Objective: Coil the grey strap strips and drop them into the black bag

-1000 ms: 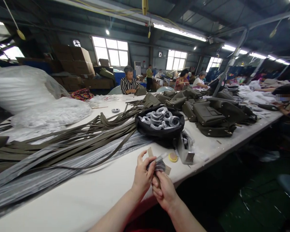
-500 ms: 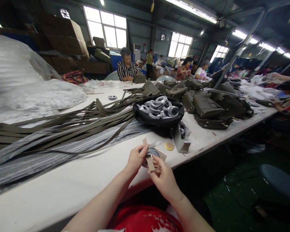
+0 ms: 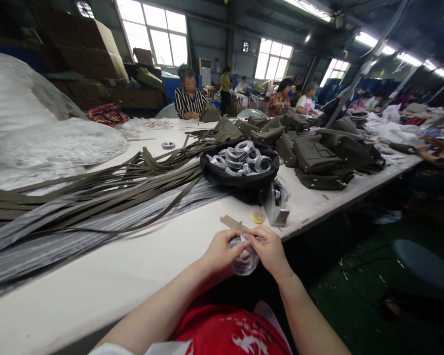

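Close to my body, at the table's front edge, I hold a coiled strap (image 3: 245,264) wrapped in clear plastic. My left hand (image 3: 222,250) is closed around its left side, thumb over the top. My right hand (image 3: 271,247) is closed at the upper right of the coil, fingertips pinched near a small white piece at its top. Brown card strips (image 3: 232,223) stick out above my fingers to the left. Exactly which fingers grip the card is hidden. A tape dispenser (image 3: 276,207) and a yellow round tin (image 3: 257,217) stand just beyond my right hand.
A black bag (image 3: 229,182) full of wrapped coils sits ahead. Long olive straps (image 3: 133,197) and plastic-wrapped strips cover the left. Olive handbags (image 3: 316,155) lie piled at right. One coil (image 3: 167,145) lies apart. A person in stripes (image 3: 190,101) sits across the table.
The coil has turned in my hands and now hangs lower, facing me. The card strips now point up and left. My right hand has risen to the coil's top.
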A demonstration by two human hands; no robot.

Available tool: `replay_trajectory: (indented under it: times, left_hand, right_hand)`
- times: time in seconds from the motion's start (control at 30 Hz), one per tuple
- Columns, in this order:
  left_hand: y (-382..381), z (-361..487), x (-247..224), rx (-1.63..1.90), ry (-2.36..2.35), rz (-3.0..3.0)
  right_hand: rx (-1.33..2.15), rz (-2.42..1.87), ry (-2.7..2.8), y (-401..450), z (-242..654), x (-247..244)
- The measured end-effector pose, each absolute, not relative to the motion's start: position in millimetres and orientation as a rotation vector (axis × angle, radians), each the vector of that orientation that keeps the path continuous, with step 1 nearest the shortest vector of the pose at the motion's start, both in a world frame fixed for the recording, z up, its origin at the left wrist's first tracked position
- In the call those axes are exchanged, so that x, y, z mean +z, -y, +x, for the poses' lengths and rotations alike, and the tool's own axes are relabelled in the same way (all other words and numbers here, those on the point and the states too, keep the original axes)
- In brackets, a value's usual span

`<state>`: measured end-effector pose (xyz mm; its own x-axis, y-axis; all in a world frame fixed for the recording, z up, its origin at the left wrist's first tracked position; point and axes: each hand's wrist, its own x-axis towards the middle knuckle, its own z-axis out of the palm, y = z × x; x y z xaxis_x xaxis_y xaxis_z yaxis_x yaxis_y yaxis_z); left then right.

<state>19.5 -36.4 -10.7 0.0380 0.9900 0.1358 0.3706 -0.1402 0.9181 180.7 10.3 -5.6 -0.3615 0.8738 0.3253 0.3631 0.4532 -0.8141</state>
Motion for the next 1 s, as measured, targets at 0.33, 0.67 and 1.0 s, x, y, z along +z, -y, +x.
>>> replay_trajectory:
  times: [0.33,0.67,1.0]
  left_hand:
    - [41.2,19.5,-14.1,1.031,-1.248,1.635]
    - [37.5,16.7,-17.8,0.899,-1.289,1.67]
    - [43.5,23.7,-30.8,0.7,-1.284,1.484]
  right_hand:
    - [1.468,-1.099,1.667,-16.9,191.9,-18.9]
    - [0.821,-1.0,2.18,-11.1,197.3,0.6]
    - [1.398,-1.209,2.16,-11.3,200.1,-4.3]
